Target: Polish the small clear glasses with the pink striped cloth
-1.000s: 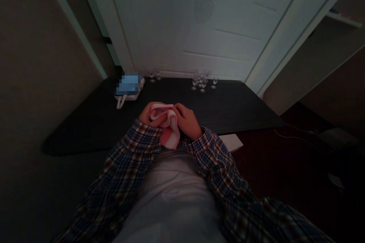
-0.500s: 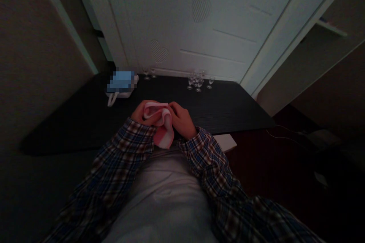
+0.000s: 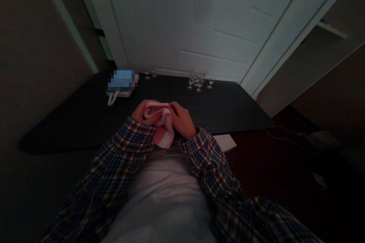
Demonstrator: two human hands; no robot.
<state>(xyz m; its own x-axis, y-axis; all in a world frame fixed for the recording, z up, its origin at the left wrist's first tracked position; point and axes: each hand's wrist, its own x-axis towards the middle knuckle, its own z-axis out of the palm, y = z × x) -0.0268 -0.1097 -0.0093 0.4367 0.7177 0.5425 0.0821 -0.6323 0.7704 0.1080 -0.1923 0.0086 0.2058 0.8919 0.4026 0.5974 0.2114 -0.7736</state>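
Note:
A pink and white cloth is bunched between my two hands, above the near edge of the dark table. My left hand is closed round the cloth's left side, with its thumb lying across the folds. On the other side, my right hand pinches the cloth's upper right edge; its fingertips are partly hidden. One end of the cloth hangs down between my wrists. Whether anything is wrapped inside the folds cannot be seen.
Several small stemmed glasses stand at the back of the table, with two more glasses further left. A white case with a strap, its top blurred blue, lies at the back left. A white panel rises behind. A white box sits below the front edge.

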